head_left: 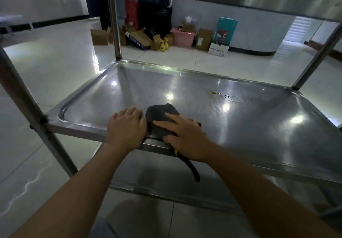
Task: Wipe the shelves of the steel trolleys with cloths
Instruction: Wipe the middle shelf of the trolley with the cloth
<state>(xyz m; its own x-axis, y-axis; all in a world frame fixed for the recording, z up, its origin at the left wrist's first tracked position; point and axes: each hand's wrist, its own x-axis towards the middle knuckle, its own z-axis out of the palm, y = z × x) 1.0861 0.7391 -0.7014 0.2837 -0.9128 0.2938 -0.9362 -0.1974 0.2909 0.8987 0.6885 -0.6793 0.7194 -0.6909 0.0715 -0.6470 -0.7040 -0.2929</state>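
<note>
A pale tiled floor runs back to a grey wall, along which stand cardboard boxes, a dark crate, a pink tub and a tall teal carton. In the foreground stands a steel trolley with upright posts; the view looks between its top shelf and its middle shelf, a shallow steel tray with a raised rim. A lower shelf shows beneath it.

Left: the left hand lies palm down over the near rim of the middle shelf, its grip relaxed, fingers straight and holding nothing, just beside the cloth.

Centre: a dark grey cloth sits bunched on the middle shelf at its near edge, touching the rim. The right hand presses flat on the cloth, its grip wide with fingers spread and extended. A dark strap with a small yellow mark hangs down from under this hand, below the shelf edge.

Right: a small yellow speck and scattered droplets mark the far part of the shelf, well apart from the cloth.
</note>
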